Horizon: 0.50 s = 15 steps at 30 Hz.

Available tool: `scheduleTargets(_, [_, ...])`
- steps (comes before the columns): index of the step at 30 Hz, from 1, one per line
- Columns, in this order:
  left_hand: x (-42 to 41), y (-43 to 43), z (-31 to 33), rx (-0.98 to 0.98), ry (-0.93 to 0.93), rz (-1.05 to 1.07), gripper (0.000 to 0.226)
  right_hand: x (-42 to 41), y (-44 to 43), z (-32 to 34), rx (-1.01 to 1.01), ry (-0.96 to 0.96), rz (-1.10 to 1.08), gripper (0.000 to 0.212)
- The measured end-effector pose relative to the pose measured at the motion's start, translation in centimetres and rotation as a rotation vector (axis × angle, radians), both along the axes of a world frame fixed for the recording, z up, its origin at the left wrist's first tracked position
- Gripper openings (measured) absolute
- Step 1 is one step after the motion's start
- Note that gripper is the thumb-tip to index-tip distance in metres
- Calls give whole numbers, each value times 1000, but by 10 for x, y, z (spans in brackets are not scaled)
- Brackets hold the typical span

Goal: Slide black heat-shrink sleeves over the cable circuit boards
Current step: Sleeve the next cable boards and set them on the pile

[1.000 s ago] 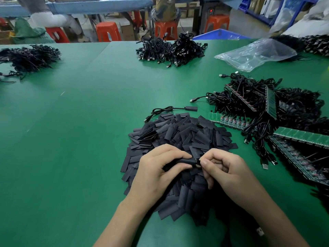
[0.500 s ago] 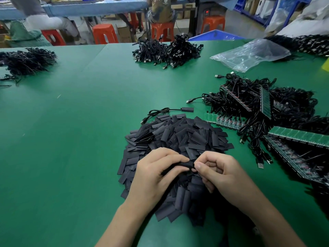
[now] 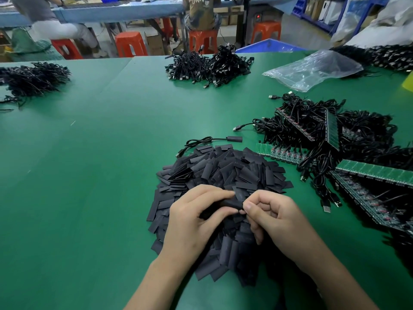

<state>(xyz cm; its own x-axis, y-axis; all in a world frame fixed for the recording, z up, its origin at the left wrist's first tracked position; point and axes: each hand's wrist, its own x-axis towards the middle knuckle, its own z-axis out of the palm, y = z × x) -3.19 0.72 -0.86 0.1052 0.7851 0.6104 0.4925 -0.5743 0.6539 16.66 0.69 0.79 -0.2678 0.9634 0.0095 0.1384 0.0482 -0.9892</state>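
Head view looks down on a green table mat [image 3: 100,175] where the left hand [image 3: 192,220] grips a short black heat-shrink sleeve [image 3: 230,203], forefinger curled over its top and thumb beneath. The right hand [image 3: 274,218] meets it at the sleeve's right end, thumb and forefinger pinching a thin black cable [image 3: 241,212] that emerges there, the other fingers curled in; whatever sits inside the sleeve is hidden. Both hands hover just over a heap of flat black sleeve pieces [image 3: 223,171]; faint print on some pieces is too small to read. Just beyond the heap lies a single black cable with a sleeved end [image 3: 234,139]. To the right is a tangle of black USB cables [image 3: 312,130] joined to strips of green circuit boards [image 3: 283,153]. Farther off rest a crumpled clear plastic bag [image 3: 312,68], a mound of bundled black cables [image 3: 207,63] and another dark cable mound [image 3: 33,77] at the left edge. Behind the table stand orange plastic stools [image 3: 130,44], and a seated person's olive shirt [image 3: 201,10] shows the letters "OWN", the only legible writing.
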Motion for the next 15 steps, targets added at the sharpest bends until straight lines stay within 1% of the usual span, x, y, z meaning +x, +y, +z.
scheduleTargets(3, [6, -3, 1, -42, -141, 121, 37, -4, -1, 4, -57, 90, -6, 22])
scheduleTargets(5, [10, -6, 0, -61, -200, 152, 37, -5, -1, 4, -97, 131, -5, 30])
scheduleTargets(7, [13, -8, 0, -83, -228, 143, 35, -5, -2, 4, -126, 155, -5, 27])
scheduleTargets(9, [15, -9, 1, -97, -242, 135, 34, -6, -2, 3, -137, 154, -14, 23])
scheduleTargets(12, [14, -9, 2, -97, -235, 129, 35, -7, -4, 2, -148, 166, -18, 22])
scheduleTargets(15, [14, -8, 3, -95, -189, 95, 48, -8, -4, 4, -158, 200, -4, 24])
